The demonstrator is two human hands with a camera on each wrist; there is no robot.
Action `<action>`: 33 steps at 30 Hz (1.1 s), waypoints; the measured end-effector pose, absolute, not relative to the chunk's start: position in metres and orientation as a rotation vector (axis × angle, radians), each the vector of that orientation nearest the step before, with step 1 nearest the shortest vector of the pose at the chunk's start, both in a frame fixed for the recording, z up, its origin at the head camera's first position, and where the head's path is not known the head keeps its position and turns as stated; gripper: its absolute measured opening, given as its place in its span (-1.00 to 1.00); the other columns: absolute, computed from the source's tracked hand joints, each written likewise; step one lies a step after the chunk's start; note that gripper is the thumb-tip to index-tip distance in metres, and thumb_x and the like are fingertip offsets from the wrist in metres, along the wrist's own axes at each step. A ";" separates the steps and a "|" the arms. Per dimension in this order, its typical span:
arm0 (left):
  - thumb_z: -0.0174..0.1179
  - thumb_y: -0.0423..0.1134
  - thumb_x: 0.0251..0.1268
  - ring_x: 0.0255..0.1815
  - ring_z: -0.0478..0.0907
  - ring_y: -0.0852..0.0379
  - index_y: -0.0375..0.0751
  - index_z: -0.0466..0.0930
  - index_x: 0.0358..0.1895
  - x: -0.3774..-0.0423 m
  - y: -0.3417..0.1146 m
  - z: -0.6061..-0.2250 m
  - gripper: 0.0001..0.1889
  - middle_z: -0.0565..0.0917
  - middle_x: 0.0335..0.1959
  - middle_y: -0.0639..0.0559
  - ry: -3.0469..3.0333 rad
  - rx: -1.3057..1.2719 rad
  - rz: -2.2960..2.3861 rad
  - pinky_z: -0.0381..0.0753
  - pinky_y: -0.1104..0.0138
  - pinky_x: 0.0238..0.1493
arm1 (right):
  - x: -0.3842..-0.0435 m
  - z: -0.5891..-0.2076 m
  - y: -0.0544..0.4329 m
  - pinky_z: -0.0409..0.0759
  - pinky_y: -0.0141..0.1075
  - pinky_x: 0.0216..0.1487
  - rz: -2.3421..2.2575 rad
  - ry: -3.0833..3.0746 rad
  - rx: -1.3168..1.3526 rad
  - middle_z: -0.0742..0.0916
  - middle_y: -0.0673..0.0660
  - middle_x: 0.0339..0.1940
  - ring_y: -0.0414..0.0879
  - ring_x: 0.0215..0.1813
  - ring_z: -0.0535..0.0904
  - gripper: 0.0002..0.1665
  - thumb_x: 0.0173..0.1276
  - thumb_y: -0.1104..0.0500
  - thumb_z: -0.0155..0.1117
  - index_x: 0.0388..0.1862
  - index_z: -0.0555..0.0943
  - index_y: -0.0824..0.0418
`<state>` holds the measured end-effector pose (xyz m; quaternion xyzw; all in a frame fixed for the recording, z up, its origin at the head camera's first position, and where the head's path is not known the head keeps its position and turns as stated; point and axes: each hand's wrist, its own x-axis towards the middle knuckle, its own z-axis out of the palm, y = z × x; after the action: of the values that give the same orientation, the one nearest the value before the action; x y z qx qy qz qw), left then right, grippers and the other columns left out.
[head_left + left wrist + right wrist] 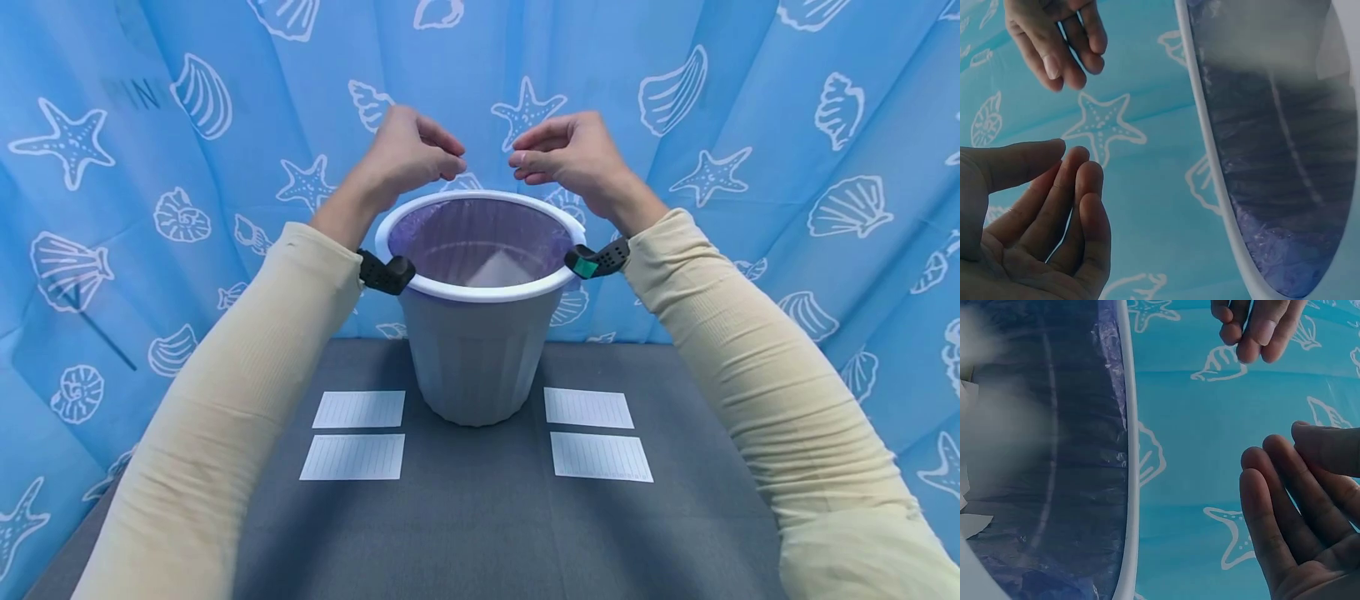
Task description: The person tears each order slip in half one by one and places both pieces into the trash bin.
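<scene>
A grey bin [480, 358] with a white rim and a purple plastic liner [435, 233] stands at the back. White paper [501, 271] shows inside it; pale blurred shapes hang in the bin in both wrist views. Above the rim's left side is my left hand [416, 150], fingers bent loosely, with thumb and fingertips close together. Across from it, my right hand [570, 154] hovers above the rim's right side in a similar pose. A gap separates the two hands, and no object shows between the fingers of either.
Two lined white cards, a rear one [360, 409] and a front one [352, 457], lie left of the bin. Two more, a rear one [588, 407] and a front one [602, 457], lie to its right on the grey cloth [480, 533]. A blue shell-patterned curtain [247, 100] hangs behind.
</scene>
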<state>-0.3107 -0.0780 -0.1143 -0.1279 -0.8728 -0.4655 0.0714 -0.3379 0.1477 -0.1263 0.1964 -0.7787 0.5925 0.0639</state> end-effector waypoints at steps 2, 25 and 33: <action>0.28 -0.27 0.42 -0.01 0.61 0.08 -0.27 0.67 0.12 -0.310 -0.079 -0.115 -0.71 0.67 0.02 -0.09 -2.623 -0.388 -1.408 0.57 0.29 0.10 | -0.337 -0.127 0.149 0.70 -0.26 -0.09 1.784 -2.340 0.624 0.80 0.12 -0.28 -0.01 -0.20 0.76 -0.79 0.34 0.34 0.42 -0.07 0.70 0.39; 0.35 -0.25 0.36 0.04 0.65 0.01 -0.34 0.65 0.16 -0.285 -0.145 -0.157 -0.63 0.73 -0.02 -0.08 -2.307 -0.343 -1.794 0.57 0.20 0.20 | -0.305 -0.155 0.196 0.70 -0.23 -0.06 2.132 -1.935 0.724 0.80 0.26 -0.28 0.03 -0.21 0.77 -0.82 0.26 0.39 0.47 -0.16 0.73 0.44; 0.35 -0.26 0.37 -0.04 0.68 0.09 -0.39 0.67 0.10 -0.271 -0.164 -0.195 -0.66 0.73 -0.08 -0.06 -2.174 -0.398 -1.707 0.62 0.24 0.13 | -0.288 -0.182 0.214 0.70 -0.25 -0.06 2.138 -1.838 0.779 0.80 0.26 -0.26 0.01 -0.22 0.78 -0.85 0.33 0.43 0.38 -0.14 0.72 0.47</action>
<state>-0.2714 -0.1639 -0.1947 -0.1404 -0.7667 -0.6020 0.1735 -0.2881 0.2136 -0.1820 0.2649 -0.6246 0.7267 0.1079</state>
